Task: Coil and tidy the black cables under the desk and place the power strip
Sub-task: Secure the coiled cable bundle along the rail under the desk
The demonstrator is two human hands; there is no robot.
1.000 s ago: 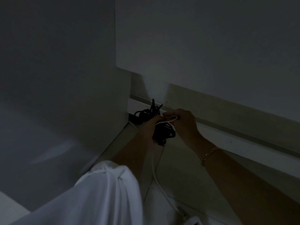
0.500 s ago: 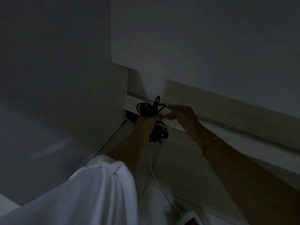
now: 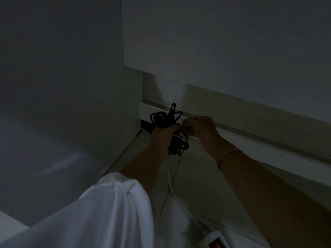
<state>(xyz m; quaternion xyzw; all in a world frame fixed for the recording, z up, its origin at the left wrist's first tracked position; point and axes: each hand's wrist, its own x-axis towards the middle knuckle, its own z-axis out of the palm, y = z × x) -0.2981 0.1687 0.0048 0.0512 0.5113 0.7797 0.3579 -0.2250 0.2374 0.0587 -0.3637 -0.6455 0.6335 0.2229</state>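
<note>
- Left hand [image 3: 163, 134] is gripping the black cable coil [image 3: 160, 119] around its middle.
- Right hand [image 3: 202, 128], at the coil's 3 o'clock, is pinching a white strand [image 3: 179, 136] crossing it.
- Power strip [image 3: 215, 241] is lying at 5 o'clock.

cable bundle [image 3: 177, 146] between left hand [image 3: 165, 132] and right hand [image 3: 202, 127], baseboard [image 3: 259, 149] behind, power strip [image 3: 217, 241] nearer on floor [image 3: 206, 176]

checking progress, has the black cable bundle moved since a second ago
No. The black cable bundle stays in the left hand, in front of the corner end of the skirting board, as before.
</note>
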